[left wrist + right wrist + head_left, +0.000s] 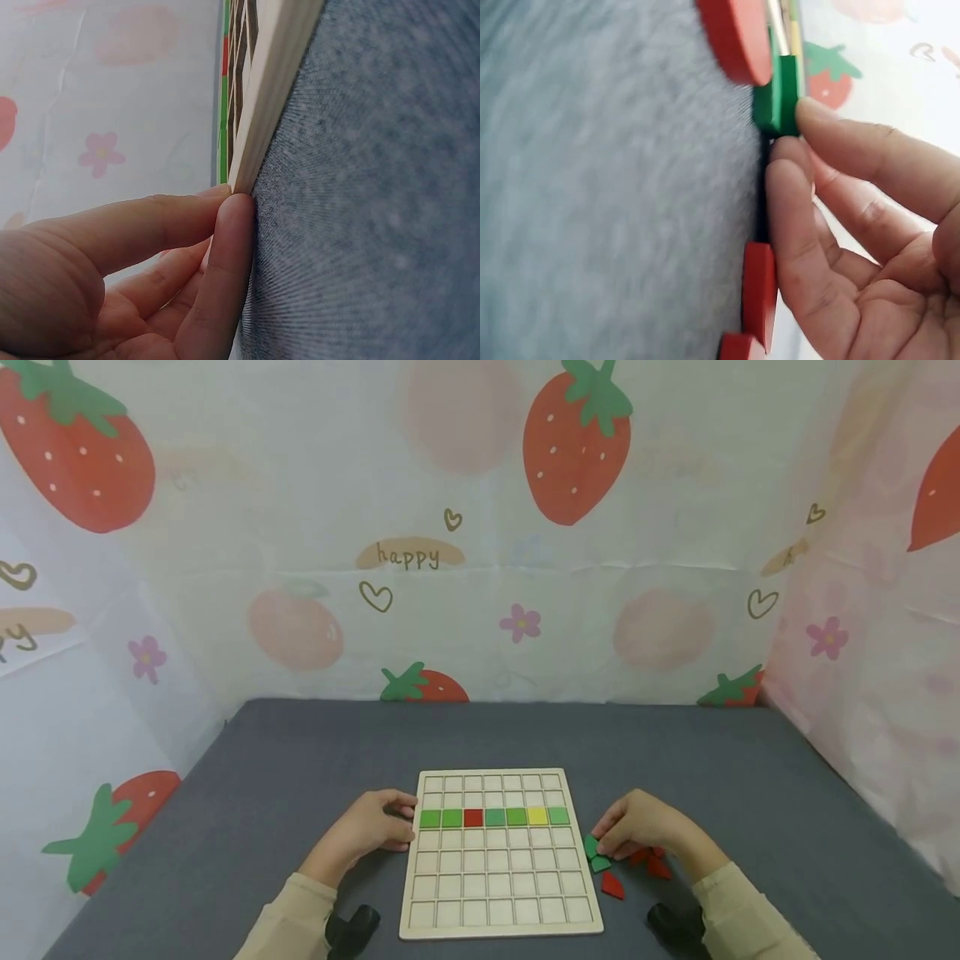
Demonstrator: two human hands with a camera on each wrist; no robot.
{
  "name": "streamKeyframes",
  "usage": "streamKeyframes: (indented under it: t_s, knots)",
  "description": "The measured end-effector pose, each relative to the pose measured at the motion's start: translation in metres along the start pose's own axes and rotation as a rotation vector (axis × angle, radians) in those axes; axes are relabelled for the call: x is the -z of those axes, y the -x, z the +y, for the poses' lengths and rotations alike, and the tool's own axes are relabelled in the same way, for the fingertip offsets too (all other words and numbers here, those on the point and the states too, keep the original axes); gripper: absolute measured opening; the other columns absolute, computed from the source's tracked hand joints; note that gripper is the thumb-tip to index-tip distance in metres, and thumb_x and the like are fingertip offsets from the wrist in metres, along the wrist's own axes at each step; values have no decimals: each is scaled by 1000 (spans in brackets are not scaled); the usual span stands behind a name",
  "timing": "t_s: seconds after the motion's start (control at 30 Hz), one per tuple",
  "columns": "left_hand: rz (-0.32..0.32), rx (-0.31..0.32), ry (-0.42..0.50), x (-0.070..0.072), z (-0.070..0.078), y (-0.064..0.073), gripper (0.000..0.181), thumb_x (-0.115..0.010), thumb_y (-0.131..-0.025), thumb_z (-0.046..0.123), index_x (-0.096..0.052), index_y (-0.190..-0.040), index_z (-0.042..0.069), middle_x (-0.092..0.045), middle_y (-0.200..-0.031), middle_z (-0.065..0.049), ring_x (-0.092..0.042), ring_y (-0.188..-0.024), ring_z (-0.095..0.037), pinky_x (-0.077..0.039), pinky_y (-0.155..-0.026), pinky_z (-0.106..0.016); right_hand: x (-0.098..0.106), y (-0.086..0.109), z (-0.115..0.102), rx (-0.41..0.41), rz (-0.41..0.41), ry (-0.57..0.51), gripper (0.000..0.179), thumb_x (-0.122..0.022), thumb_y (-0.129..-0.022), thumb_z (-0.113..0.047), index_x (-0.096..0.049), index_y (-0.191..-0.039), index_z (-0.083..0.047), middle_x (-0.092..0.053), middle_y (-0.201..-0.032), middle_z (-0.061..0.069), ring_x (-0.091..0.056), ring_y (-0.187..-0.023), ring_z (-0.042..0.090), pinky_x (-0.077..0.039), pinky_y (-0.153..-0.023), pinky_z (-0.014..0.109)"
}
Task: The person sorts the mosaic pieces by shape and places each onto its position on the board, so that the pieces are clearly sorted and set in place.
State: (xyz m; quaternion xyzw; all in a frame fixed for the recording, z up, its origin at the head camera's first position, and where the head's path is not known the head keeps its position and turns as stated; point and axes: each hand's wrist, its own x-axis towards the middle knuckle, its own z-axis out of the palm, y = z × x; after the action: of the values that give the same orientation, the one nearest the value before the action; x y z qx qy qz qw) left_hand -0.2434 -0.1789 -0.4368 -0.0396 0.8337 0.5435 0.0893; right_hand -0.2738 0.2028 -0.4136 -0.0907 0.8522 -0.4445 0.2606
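A pale wooden grid board [474, 862] lies flat on the table, its third row from the back filled with green tiles [452, 818], a red tile [473, 818] and a yellow tile [537, 816]. My left hand [365, 821] holds the board's left edge; thumb and fingertips meet the wooden rim [262, 105] in the left wrist view. Beyond the right edge, my right hand [637, 827] pinches a green piece [788, 94] with thumb and finger. Another green piece [600, 864] lies close by. Red pieces [612, 885] sit around that hand, some partly hidden under it.
A dark grey cloth [330, 735] covers the table. Printed curtains [480, 635] with strawberries and flowers stand behind and at both sides. Black wrist mounts [352, 931] show beneath the sleeves.
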Motion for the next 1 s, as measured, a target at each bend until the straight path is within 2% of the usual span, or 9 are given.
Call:
streamKeyframes:
  t_s: [0.33, 0.57, 1.0]
  knots:
    - [1, 2, -2, 0, 2, 1, 52, -70, -79, -10, -59, -129, -7, -58, -107, -16, -62, -76, -18, -61, -68, -34, -3, 0, -6, -12, 14, 57, 10, -73, -83, -2, -74, -90, 5, -73, -75, 6, -66, -64, 13, -61, -63, 31]
    - [3, 5, -5, -1, 4, 2, 52, -71, -79, -10, -59, -130, -7, -58, -108, -17, -63, -76, -18, -61, -68, -34, -5, 2, -12, 28, 10, 96, 10, -77, -81, -5, -74, -86, 4, -69, -70, 5, -64, -63, 12, -60, -62, 31]
    - [1, 19, 1, -1, 4, 2, 51, -69, -79, -11, -59, -129, -7, -58, -107, -16, -63, -76, -18, -61, -68, -33, -10, 0, -15, -14, 39, 129, 9, -78, -80, -6, -74, -81, 1, -68, -68, 4, -61, -60, 13, -59, -61, 31]
